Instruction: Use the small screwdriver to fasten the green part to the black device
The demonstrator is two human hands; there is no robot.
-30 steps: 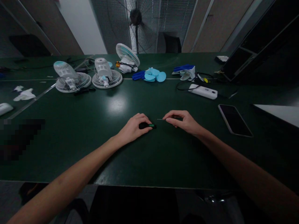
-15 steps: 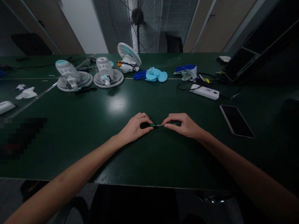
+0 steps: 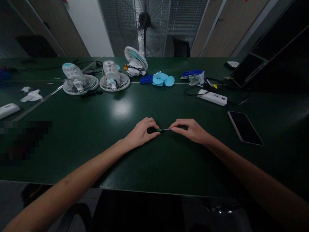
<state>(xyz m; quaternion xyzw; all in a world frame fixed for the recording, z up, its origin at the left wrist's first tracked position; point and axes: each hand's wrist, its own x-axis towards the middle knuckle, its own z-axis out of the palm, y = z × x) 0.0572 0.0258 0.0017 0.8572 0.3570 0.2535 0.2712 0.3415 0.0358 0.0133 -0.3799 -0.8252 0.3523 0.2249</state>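
Note:
In the head view, my left hand point(image 3: 142, 131) is closed in a pinch at the middle of the green table point(image 3: 154, 167). Between its thumb and fingertips sits a small green piece point(image 3: 159, 130) with pale marks; its exact kind is too small to tell. My right hand point(image 3: 190, 129) grips a screwdriver point(image 3: 166, 130), whose thin metal shaft points left. The shaft's tip meets the green piece or lies right beside it. My right fingers hide much of the dark handle.
Two white fans point(image 3: 80, 84) point(image 3: 114, 82) lie face down at the back left, near a tilted fan point(image 3: 135, 61). Behind are light-blue fan blades point(image 3: 163, 79) and blue-white gloves point(image 3: 194, 76). A white power strip-like box point(image 3: 212, 97) and a phone point(image 3: 245, 128) lie right.
The whole view has shifted slightly. Both hands keep nearly the same pose, with the screwdriver still pointing at the green piece.

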